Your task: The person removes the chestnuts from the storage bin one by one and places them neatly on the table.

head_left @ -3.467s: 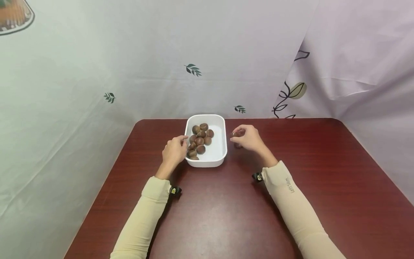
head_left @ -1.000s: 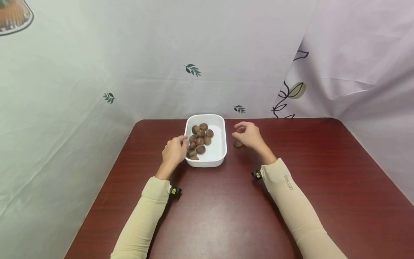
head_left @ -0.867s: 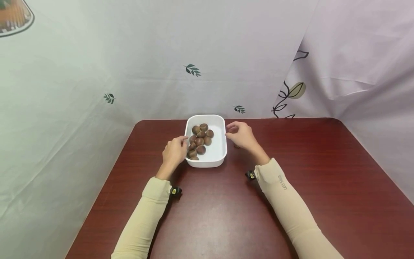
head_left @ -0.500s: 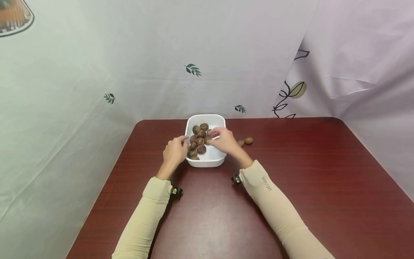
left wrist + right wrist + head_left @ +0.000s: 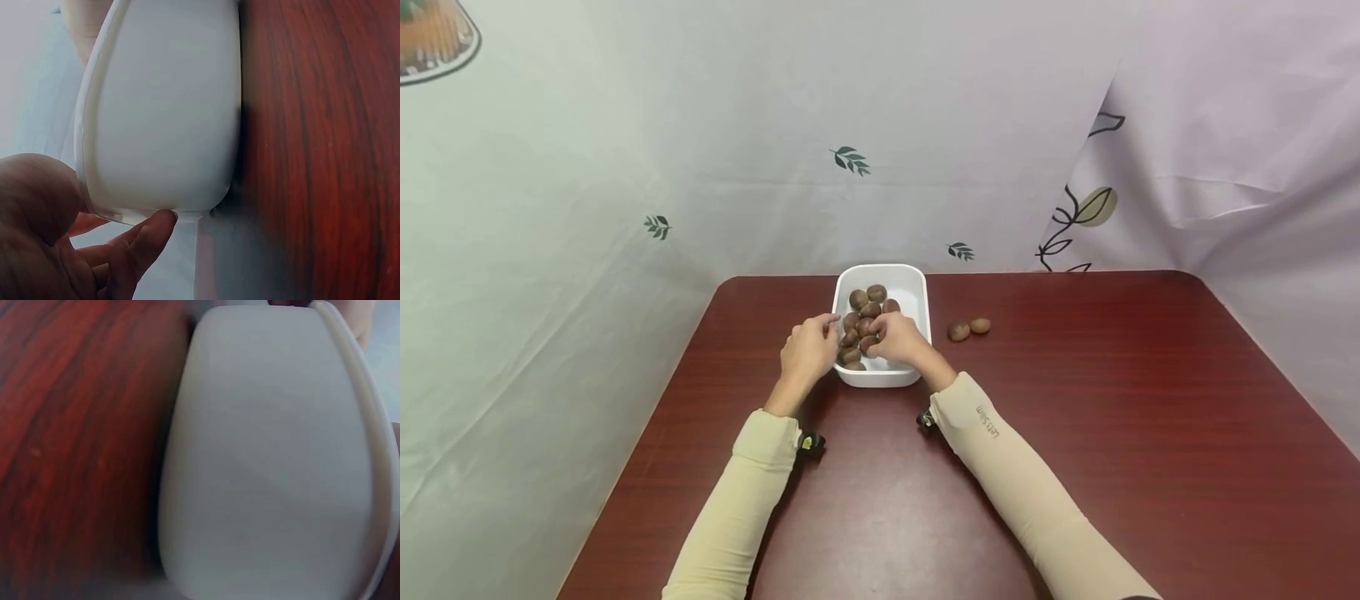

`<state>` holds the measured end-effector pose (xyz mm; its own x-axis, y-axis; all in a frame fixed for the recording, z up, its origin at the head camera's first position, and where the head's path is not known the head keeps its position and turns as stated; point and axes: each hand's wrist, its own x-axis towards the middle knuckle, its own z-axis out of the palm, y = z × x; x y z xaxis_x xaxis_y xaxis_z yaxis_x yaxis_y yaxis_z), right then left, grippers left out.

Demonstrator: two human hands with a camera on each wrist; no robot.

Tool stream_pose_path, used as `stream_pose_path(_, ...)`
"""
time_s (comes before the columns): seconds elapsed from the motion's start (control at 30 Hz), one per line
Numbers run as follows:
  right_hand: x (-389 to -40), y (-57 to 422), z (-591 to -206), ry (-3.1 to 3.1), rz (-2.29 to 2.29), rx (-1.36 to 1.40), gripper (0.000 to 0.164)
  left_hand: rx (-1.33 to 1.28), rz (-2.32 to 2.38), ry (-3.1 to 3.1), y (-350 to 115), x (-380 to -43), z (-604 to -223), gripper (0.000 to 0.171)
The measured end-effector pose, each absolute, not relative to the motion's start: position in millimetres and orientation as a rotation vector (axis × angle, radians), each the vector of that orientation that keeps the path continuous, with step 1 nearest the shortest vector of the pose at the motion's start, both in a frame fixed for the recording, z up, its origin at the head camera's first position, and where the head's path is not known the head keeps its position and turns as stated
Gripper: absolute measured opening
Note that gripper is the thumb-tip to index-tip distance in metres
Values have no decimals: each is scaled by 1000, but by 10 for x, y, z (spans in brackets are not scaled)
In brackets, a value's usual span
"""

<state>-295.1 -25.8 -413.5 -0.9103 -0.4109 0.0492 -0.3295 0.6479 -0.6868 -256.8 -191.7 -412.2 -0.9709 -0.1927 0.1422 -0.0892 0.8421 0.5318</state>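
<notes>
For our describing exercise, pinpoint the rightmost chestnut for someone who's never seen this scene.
On the dark red table, find the white tray. To its right lies a larger chestnut. Just beyond that is the rightmost chestnut, looking smaller and paler than its neighbour.

From here I see a smooth, plastic-looking tray [image 5: 880, 380] mid-frame, glossy wood-grain table [image 5: 880, 500] below, creased matt cloth [image 5: 760, 125] above.

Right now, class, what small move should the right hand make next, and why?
Probably close the right hand on the nearest chestnut: it reaches into the white box, its grip isn't clear, the left hand holds the box, and two chestnuts lie on the table.
</notes>
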Motion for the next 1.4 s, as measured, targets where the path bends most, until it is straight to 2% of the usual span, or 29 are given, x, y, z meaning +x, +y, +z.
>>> stream_pose_path(0.4,-2982,-265,-4153,2715,-1106,-550,29,193,-783,-2812,-1893,-2578,-4110,31)
stream_pose_path(0.63,-2986,-280,-4149,2620,-1197,-484,20,196,-773,-2811,-1888,-2576,-4105,31)
stream_pose_path(0.97,-2973,-240,-4144,2724,-1248,-556,16,201,-784,-2823,-1885,-2571,-4122,31)
stream_pose_path(1.2,-2921,-63,-3988,2614,-1477,-542,23,193,-794,-2815,-1891,-2555,-4101,31)
stream_pose_path(1.4,-2911,224,-3880,2659,-1492,-478,23,207,-775,-2817,-1907,-2548,-4110,31)
